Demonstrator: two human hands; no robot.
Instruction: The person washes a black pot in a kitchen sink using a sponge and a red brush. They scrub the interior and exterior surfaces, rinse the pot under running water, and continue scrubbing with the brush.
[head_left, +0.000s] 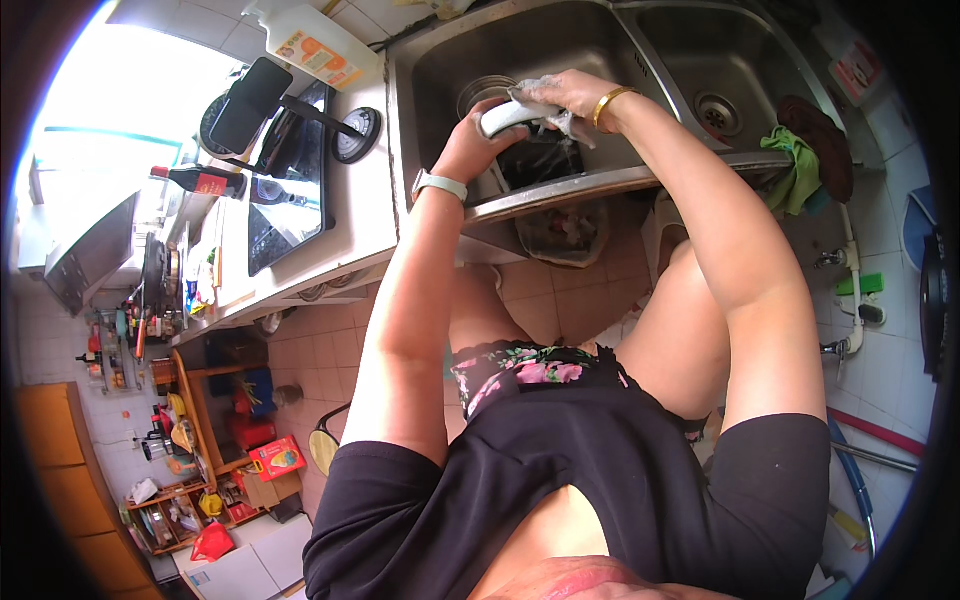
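Observation:
Over the left basin of a stainless steel sink (592, 45), my left hand (474, 142) grips a white dish (514, 116), probably a bowl, tilted on its side. My right hand (570, 94) presses a wet, sudsy cloth (574, 129) against the dish. Its fingertips are partly covered by the cloth and foam. Below the hands, a black flat-sided object (540, 161) lies in the basin near the front rim; its kind is unclear. The round drain (484, 90) is partly hidden behind my left hand.
Left on the counter stand a phone holder (356, 135), a black cooktop (292, 217), a dark bottle (199, 181) and a large plastic jug (315, 45). Green and brown cloths (795, 161) hang over the sink's right front edge. A lined bin (562, 232) sits below the sink.

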